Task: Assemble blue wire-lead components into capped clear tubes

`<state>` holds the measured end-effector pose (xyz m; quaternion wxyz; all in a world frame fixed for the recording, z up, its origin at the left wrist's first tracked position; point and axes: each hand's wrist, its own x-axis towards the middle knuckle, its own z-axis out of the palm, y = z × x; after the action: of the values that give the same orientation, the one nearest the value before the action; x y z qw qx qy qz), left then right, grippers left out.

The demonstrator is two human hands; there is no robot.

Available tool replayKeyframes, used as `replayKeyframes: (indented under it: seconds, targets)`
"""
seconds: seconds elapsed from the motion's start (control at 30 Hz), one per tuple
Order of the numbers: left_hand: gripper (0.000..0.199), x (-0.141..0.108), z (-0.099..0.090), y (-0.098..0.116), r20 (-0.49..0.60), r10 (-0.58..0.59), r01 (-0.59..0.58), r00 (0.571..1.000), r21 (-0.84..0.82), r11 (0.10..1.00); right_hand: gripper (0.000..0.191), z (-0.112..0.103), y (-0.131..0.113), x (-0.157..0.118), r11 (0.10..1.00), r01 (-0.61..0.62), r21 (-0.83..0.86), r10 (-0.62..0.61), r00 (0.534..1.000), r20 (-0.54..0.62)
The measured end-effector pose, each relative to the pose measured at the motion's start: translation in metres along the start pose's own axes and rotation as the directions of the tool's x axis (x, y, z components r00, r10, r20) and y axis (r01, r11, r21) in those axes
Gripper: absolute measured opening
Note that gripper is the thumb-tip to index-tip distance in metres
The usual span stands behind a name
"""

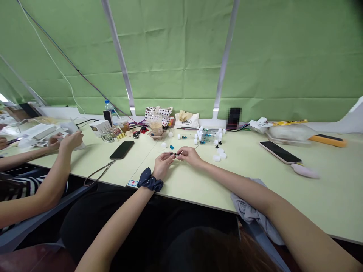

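Note:
Just above the table, in front of me, a small dark rod-like part (176,154) spans the gap between my fingertips. My left hand (163,165), with a dark dotted scrunchie at its wrist, pinches one end. The other end is in the closed fingers of my right hand (191,155). Its exact kind is too small to make out. Beyond my fingers lie a small blue piece (171,147) and a round white cap (163,145). To the right are more white caps (217,158), small black parts (217,146) and clear tubes (210,135) with white ends and blue bits inside.
A phone (121,150) with a wrist strap lies left, another phone (279,152) right. A drink cup (155,124) and cloth pouch (186,120) stand behind. At far left, a co-worker's hands (69,141) handle something white. Grey cloth (249,207) lies under my right arm.

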<state>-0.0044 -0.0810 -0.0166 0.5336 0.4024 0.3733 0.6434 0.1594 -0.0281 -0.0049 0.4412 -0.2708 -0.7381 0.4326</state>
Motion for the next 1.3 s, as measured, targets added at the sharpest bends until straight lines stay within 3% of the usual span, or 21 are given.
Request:
replayKeyframes:
  seconds: [0.23, 0.47, 0.63, 0.87, 1.07, 1.3]
  targets:
    - [0.040, 0.000, 0.001, 0.000, 0.007, 0.024, -0.024, 1.000, 0.030, 0.999, 0.041, -0.004, -0.003, 0.002, 0.954, -0.166, 0.249, 0.164, 0.986, 0.029]
    - [0.038, 0.000, 0.002, 0.000, -0.019, 0.034, -0.033, 0.999, 0.050, 0.998, 0.041, -0.003, -0.007, 0.002, 0.963, -0.132, 0.235, 0.125, 0.991, 0.045]
    - [0.037, 0.000, 0.001, -0.001, 0.009, 0.063, -0.063, 0.998, 0.066, 0.996, 0.044, -0.004, -0.001, 0.005, 0.940, -0.228, 0.256, 0.222, 0.974, 0.051]
    - [0.037, 0.000, 0.002, -0.002, 0.025, 0.079, -0.080, 0.997, 0.082, 0.993, 0.033, -0.001, -0.009, 0.004, 0.888, -0.374, 0.269, 0.377, 0.925, 0.043]
    - [0.037, 0.002, -0.001, -0.002, -0.056, 0.082, -0.079, 0.995, 0.054, 0.995, 0.028, 0.000, -0.011, 0.002, 0.841, -0.387, 0.377, 0.367, 0.921, 0.129]
    - [0.040, 0.003, -0.001, -0.003, -0.020, 0.065, -0.064, 0.998, 0.045, 0.997, 0.015, -0.001, -0.005, 0.004, 0.782, -0.423, 0.457, 0.394, 0.904, 0.163]
